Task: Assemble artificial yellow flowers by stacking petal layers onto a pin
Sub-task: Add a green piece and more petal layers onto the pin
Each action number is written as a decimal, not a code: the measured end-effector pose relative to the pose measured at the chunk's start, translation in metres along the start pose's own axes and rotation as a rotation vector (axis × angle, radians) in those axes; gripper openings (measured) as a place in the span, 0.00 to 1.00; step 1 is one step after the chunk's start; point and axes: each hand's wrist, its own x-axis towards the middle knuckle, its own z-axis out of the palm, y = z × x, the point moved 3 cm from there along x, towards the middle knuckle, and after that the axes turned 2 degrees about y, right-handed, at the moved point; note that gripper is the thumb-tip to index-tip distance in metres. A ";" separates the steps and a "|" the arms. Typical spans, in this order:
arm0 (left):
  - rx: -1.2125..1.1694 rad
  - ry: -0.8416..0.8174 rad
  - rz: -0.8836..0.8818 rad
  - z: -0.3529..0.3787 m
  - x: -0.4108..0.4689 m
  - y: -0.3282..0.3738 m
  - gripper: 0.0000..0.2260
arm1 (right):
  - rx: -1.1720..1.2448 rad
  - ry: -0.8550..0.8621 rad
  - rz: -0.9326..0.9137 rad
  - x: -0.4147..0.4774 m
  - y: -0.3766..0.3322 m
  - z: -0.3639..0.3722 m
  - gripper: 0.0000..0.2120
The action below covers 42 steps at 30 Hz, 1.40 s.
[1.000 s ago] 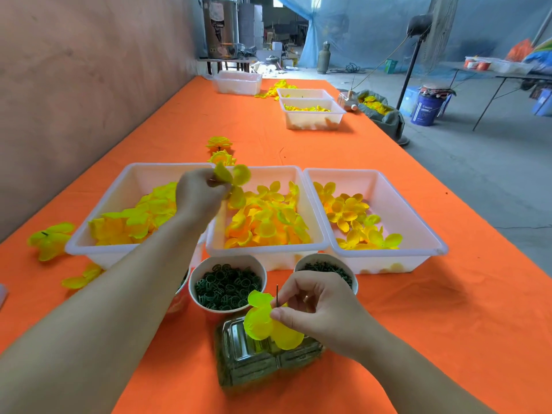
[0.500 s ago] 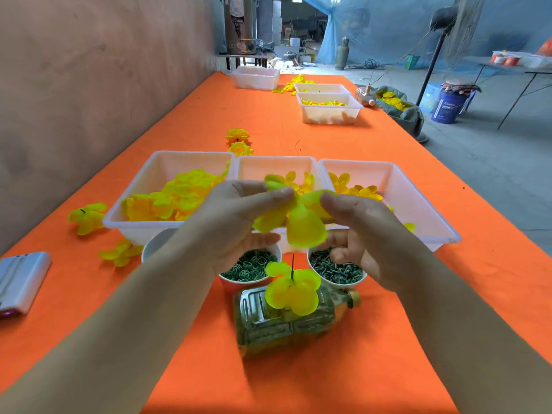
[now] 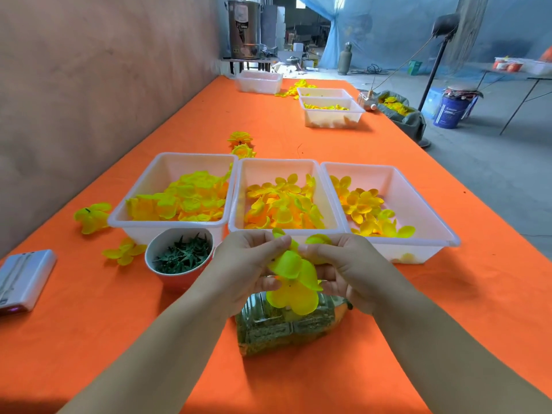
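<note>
Head camera, the only view we've got: both hands are in close together over the near end of the orange table [image 3: 119, 339]. The left hand [image 3: 248, 264] and the right hand [image 3: 346, 264] each pinch the upper edge of one yellow-green petal layer [image 3: 288, 262]. Thumbs and forefingers nip it from either side, fingertips almost meeting. It hangs just above a lower layer [image 3: 294, 298], and that one sits over a clear bottle [image 3: 283, 327] lying on its side. The pin I can't make out, it's hidden under the petals. To me this looks like the held layer being lined up to go down onto that pin.

The material reads as thin, soft fabric, next to weightless, curling wherever it isn't supported. I'd say light pinches close to the centre hole, one on each side, are the way to steer it. Take an outer lobe and it will likely just fold. It shouldn't break, but it could easily drift off-centre.

Behind the hands stand three white trays of loose petals: the left tray [image 3: 167, 165], the middle tray [image 3: 277, 165] and the right tray [image 3: 418, 204]. A bowl [image 3: 155, 245] of dark green pieces stands just beside the left hand
</note>
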 end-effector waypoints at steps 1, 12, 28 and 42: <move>-0.030 -0.005 -0.012 0.000 0.000 -0.002 0.08 | 0.010 0.009 0.009 0.001 0.002 0.001 0.11; -0.137 -0.150 -0.034 -0.003 0.000 0.003 0.19 | 0.051 0.026 -0.131 -0.007 -0.004 0.005 0.02; -0.340 -0.005 -0.240 0.006 -0.007 -0.011 0.16 | 0.085 -0.009 0.022 -0.004 0.003 0.012 0.07; -0.337 -0.029 -0.184 0.008 -0.012 -0.007 0.06 | 0.188 -0.165 -0.033 -0.003 0.014 0.005 0.07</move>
